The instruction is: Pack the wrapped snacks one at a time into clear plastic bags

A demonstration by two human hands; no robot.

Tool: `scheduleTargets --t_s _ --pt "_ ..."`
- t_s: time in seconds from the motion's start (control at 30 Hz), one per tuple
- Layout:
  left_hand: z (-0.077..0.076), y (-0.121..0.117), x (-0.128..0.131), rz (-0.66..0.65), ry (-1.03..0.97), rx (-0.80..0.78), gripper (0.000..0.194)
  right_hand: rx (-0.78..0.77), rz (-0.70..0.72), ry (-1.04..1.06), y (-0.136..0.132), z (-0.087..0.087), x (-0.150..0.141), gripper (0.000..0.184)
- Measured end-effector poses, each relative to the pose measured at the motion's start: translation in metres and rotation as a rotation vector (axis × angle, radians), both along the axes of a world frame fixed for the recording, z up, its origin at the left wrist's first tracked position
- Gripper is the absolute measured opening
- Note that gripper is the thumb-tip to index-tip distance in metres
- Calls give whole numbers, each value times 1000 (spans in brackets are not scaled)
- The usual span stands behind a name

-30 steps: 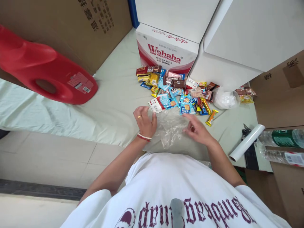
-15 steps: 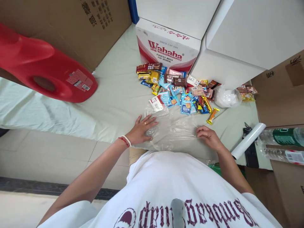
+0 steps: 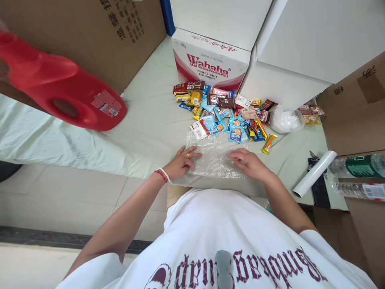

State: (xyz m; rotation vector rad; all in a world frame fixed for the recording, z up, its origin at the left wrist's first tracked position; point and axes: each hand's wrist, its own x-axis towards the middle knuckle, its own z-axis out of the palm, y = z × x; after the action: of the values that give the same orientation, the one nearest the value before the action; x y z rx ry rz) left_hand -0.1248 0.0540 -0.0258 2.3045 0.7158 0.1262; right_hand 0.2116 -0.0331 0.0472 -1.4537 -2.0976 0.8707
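Note:
A thin, crinkled piece of clear plastic (image 3: 215,158) lies flat at the table's near edge; whether it is a bag or a sheet I cannot tell. My left hand (image 3: 181,162) rests on its left side, fingers apart and slightly bent. Over its right side is my right hand (image 3: 249,163), with fingers stretched out toward the left. Just beyond the plastic is a loose pile of wrapped snacks (image 3: 222,113), among them blue packets, brown bars and a red-and-white packet (image 3: 199,128).
A Wahaba-style carton reading "Wahaha" (image 3: 210,60) stands behind the snacks, beside white boxes (image 3: 279,80). To the right are a bunched white plastic bag (image 3: 285,119), a white roll (image 3: 314,174), keys and clear bottles (image 3: 357,190). A red jug (image 3: 90,106) stands left.
My right hand has moved left across the plastic, and its fingers have uncurled. The plastic's right side has drawn in and looks more crumpled. My left hand stays in nearly the same spot.

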Motion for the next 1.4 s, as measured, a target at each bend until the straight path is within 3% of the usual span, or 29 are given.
scheduleTargets --t_s 0.13,0.2,0.27,0.33,0.43,0.57,0.63,0.7,0.77,0.83,1.0,1.07,1.13,1.23,1.4 --pt "-3 0 9 -3 -33 5 37 -248 51 -116 13 -21 -44 58" --pt "-4 0 11 21 -51 -11 32 -269 147 -204 8 -23 -60 40" --pt "-5 3 11 85 -105 -63 24 -186 251 -298 -3 -21 -76 20" --pt "-5 7 12 173 -205 -151 20 -106 359 -387 -16 -21 -91 21" --pt "-5 15 15 267 -346 -281 20 -102 542 -432 -33 -24 -109 22" --pt "-8 16 22 315 -346 -249 42 -211 710 -230 -41 -15 -113 25" --pt "-9 11 23 266 -254 -152 48 -217 639 -49 -37 -5 -104 28" --pt "-9 4 22 174 -157 -55 41 -136 378 35 -29 0 -89 35" --pt "-8 -2 18 110 -94 21 32 -10 32 -71 -19 -9 -72 40" --pt "-8 -6 14 95 -51 94 41 86 -205 -258 -14 -31 -55 48" --pt "-14 -12 2 135 47 281 78 140 -388 -479 -43 -91 -29 59" --pt "-17 -14 -1 145 85 306 86 170 -443 -469 -59 -97 -22 55" --pt "-20 -15 -3 129 110 304 94 213 -491 -428 -61 -90 -12 52" --pt "-21 -14 -5 96 128 296 103 282 -513 -388 -27 -68 4 43" --pt "-20 -10 -7 68 166 275 111 355 -372 -522 107 -41 11 37"
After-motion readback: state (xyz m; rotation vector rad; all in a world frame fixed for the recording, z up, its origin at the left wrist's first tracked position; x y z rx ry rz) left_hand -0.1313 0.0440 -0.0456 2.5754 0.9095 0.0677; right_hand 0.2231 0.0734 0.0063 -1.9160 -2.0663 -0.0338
